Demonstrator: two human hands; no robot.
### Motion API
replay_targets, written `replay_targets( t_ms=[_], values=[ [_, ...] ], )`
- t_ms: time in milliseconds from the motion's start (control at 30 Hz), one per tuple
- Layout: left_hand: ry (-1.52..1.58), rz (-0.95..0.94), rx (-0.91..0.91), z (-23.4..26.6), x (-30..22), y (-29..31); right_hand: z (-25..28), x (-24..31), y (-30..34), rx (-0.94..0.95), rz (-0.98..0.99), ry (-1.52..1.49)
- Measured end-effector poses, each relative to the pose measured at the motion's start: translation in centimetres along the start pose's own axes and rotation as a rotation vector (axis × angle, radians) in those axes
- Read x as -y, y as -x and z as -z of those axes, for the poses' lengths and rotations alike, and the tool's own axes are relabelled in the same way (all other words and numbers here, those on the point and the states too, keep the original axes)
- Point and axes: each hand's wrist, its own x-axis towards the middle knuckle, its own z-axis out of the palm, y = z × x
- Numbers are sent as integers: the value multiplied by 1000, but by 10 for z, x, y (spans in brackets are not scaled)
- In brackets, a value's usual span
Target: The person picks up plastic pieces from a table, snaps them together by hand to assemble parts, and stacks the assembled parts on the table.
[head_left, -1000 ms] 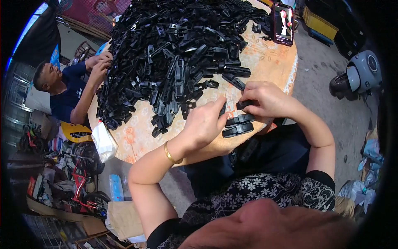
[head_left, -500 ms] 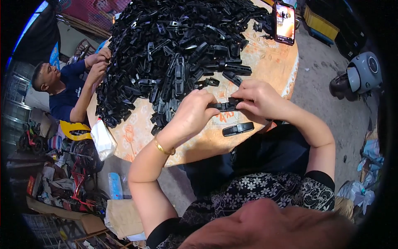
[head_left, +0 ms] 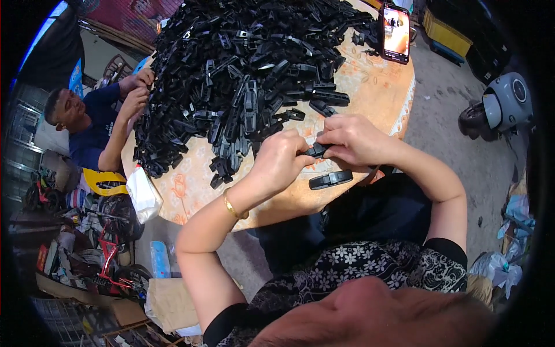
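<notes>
At the table's near edge, both hands on one part. Left hand [head_left: 280, 159] pinches the left end of a black plastic piece [head_left: 315, 151] between thumb and fingers; right hand [head_left: 352, 139] pinches the other end, fingers bent over it. Piece is up off the cloth as far as I can tell, mostly covered by fingertips, so can't say if it's one part or two joined.

Just nearer the body, a second black piece [head_left: 330, 180] lies alone on the patterned tablecloth [head_left: 376, 87]. Looks whole; can't tell if it's finished. Tally from where I stand: one in hand, one set apart, bulk of the stock in the heap [head_left: 243, 75]. I'd call that plenty left. Can't tell whether the heap is worked or unworked.

In the way: heap's near fringe crowds both hands, one stray piece [head_left: 322, 108] just past the right knuckles.

Further out: lit phone [head_left: 396, 32] propped at the right edge, white packet [head_left: 143, 195] at the left edge, co-worker [head_left: 89, 133] with both hands at the heap's left side. Grey scooter [head_left: 509, 104] on the floor, well apart.
</notes>
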Motion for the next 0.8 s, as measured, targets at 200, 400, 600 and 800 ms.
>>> replay_targets(
  t_ms=[200,400,600,800],
  values=[
    [154,-1,251,12,-1,0,7,-17,4,-209,-100,-12],
    [74,-171,-171,-10,10,-8,-5,-32,0,-236,-216,240],
    [-119,-178,-150,-12,18,-7,22,-25,-17,42,-346,-250],
    [-46,-174,-170,-18,15,-3,38,-135,-22,-425,-150,508]
  ],
)
